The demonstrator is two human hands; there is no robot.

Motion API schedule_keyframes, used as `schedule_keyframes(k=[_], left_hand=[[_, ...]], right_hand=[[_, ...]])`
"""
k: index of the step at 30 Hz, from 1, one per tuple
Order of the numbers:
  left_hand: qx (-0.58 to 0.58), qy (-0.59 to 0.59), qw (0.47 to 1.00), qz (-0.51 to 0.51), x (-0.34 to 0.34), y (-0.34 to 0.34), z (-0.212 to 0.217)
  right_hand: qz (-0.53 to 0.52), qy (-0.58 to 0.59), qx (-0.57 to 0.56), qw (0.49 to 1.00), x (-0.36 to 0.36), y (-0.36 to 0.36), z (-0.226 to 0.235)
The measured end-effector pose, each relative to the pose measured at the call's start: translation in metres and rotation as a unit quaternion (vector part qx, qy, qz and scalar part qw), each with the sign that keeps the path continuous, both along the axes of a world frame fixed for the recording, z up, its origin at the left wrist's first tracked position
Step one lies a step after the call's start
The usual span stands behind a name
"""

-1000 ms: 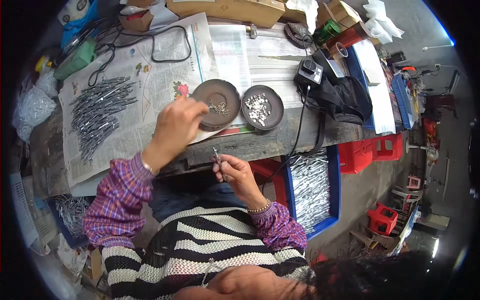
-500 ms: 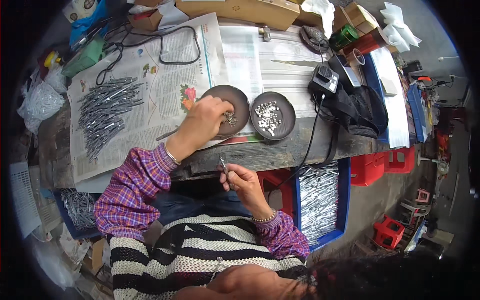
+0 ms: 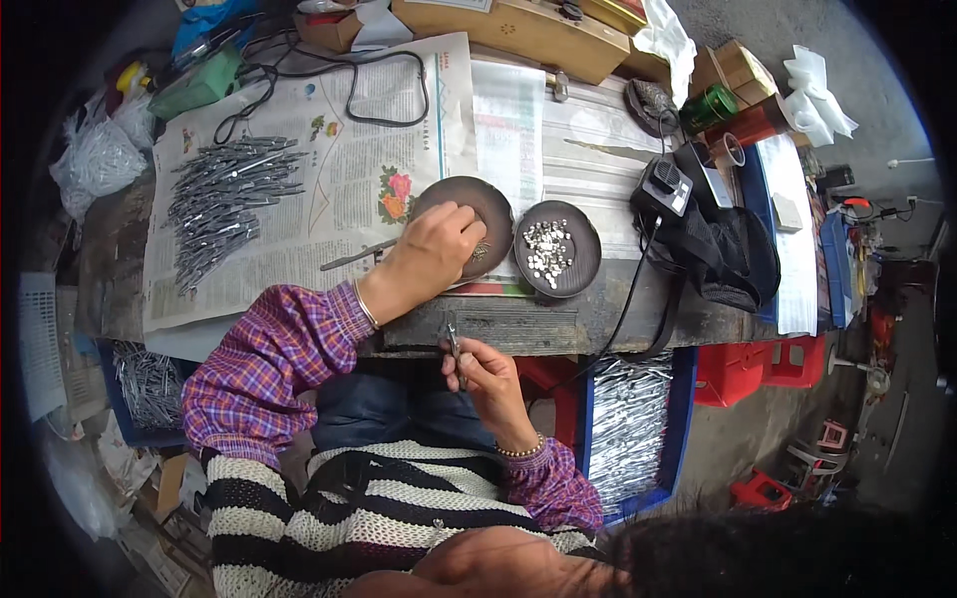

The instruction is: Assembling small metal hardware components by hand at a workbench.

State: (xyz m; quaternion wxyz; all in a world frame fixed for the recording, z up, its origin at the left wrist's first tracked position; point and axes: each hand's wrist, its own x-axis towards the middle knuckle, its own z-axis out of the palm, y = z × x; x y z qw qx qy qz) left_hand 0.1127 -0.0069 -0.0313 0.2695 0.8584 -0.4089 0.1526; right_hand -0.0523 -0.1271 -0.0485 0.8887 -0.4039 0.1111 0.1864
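- Your left hand (image 3: 431, 254) reaches into the near brown dish (image 3: 467, 231), fingers bunched over its small parts.
- Your right hand (image 3: 485, 377) pinches a slim metal piece (image 3: 455, 351) upright below the bench edge, ready for fitting.

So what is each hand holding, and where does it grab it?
The right hand pinches a thin metal piece near its lower end. The left hand reaches into a round dark dish; whether it holds anything cannot be told.

A newspaper-covered workbench (image 3: 598, 324) stands on a grey concrete floor (image 3: 758, 439) beside red plastic stools (image 3: 763, 371) in daylight.
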Motion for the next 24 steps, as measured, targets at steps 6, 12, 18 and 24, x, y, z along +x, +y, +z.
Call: schedule_keyframes(k=[6,12,18,24], left_hand=[[0.015,-0.021,1.0,0.006,0.001,0.001,0.002],[-0.079,0.056,0.995,-0.015,-0.001,0.003,0.011],[-0.156,0.102,0.982,-0.021,-0.001,0.01,0.017],[-0.223,0.194,0.955,-0.01,-0.008,0.013,0.024]], right_hand=[[-0.019,-0.005,-0.011,1.0,-0.01,-0.003,-0.002],[-0.028,0.012,-0.02,0.999,-0.017,-0.008,0.0],[-0.044,0.031,-0.008,0.999,-0.022,-0.009,0.008],[-0.089,0.044,-0.015,0.995,-0.02,-0.01,0.01]])
